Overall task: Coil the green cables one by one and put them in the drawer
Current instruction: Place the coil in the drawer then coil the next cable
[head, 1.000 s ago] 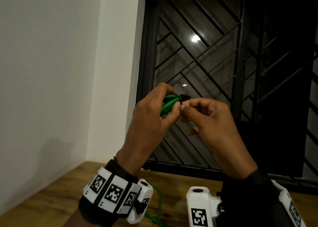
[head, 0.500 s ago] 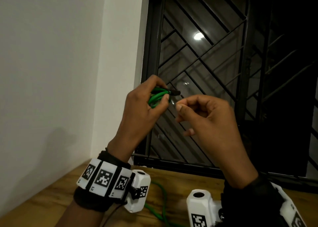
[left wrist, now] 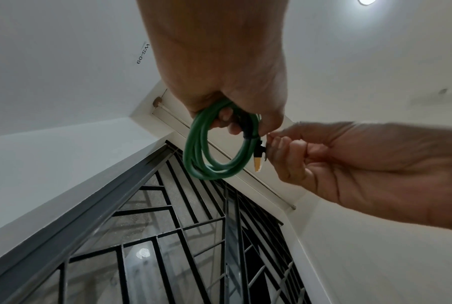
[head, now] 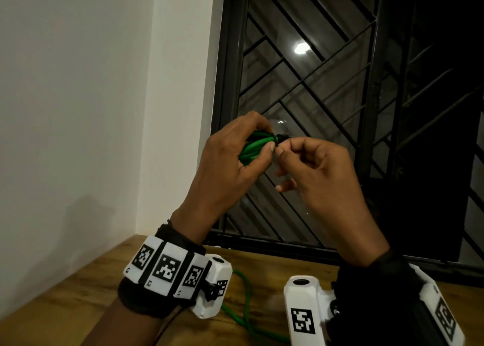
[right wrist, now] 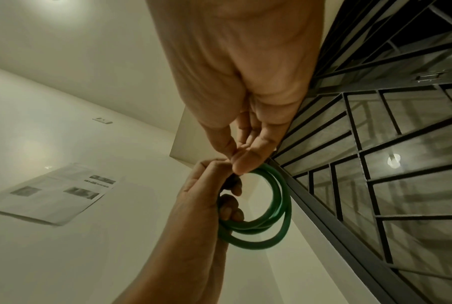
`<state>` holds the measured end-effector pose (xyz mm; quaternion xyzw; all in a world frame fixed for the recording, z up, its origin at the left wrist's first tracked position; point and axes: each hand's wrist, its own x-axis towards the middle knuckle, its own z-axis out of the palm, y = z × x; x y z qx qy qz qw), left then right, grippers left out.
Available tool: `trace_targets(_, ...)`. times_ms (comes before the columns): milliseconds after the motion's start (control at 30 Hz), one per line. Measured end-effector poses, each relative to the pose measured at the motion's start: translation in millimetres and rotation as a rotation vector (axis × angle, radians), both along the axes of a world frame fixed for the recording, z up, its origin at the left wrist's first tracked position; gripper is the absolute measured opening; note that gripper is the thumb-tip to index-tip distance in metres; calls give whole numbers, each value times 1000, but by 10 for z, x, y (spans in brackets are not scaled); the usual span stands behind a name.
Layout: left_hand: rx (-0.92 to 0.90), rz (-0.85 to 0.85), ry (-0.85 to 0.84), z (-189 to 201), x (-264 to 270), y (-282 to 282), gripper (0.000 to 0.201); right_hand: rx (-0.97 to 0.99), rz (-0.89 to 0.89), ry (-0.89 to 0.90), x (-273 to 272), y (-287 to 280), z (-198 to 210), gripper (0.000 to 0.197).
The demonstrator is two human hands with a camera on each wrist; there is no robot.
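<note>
In left wrist view only, yellow plug (left wrist: 257, 164) visible; left hand (head: 225, 167) grips coil (left wrist: 214, 144), right hand (head: 322, 167) pinches tie (left wrist: 249, 134).

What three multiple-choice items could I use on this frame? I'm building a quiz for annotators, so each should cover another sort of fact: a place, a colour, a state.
1. Where is the uncoiled cable?
A. On the wooden table
B. Hung on the window grille
C. In a drawer

2. What colour is the connector tip on the coiled cable?
A. Red
B. Yellow
C. White

3. How does the left hand stand?
A. Flat on the table
B. Open in the air
C. Gripping the coil

Key: 1 A, the loose green cable lies on the table. 2 B, the tip on the coiled cable is yellow. 3 C, the left hand has its fingers curled round the loops, while the right hand pinches at the bundle.
</note>
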<state>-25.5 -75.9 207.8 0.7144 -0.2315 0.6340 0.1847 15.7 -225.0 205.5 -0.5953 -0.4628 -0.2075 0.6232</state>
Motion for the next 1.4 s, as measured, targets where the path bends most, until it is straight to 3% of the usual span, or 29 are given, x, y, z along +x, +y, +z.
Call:
trace_targets(200, -104, -134, 96, 20, -47, -48, 11, -64, -99, -218, -27, -43, 9, 15)
trace_targets(400, -122, -172, 184, -22, 1, -83, 10, -94, -136, -227, 71, -139, 42, 11)
trace_targets(533, -68, -216, 293, -3, 10, -3, 16, -144, -282, -266, 189, -246, 65, 3)
trace_targets(633, -109, -298, 358, -10, 17, -13, 17, -117, -378, -326, 260, -305, 85, 11)
trace_targets(833, -373, -652, 542, -14, 5, -102, 31, -88, -125, -283, 276, -419, 151, 16)
trace_targets(967, -398, -844, 635, -40, 3, -232, 28, -143, 27, -251, 214, -486, 153, 19)
trace_targets(1233, -76, -585, 663, -76, 33, -296, 20, -475, -169, -187, -55, -1075, 281, 18)
trace_targets(1333, -33, -583, 652, -51, 5, -389, 11, -591, -266, -116, -168, -1534, 244, 18)
trace_targets(1400, -14, -629, 655, -57, -21, -486, 17, -656, -348, -65, -247, -1912, 172, 18)
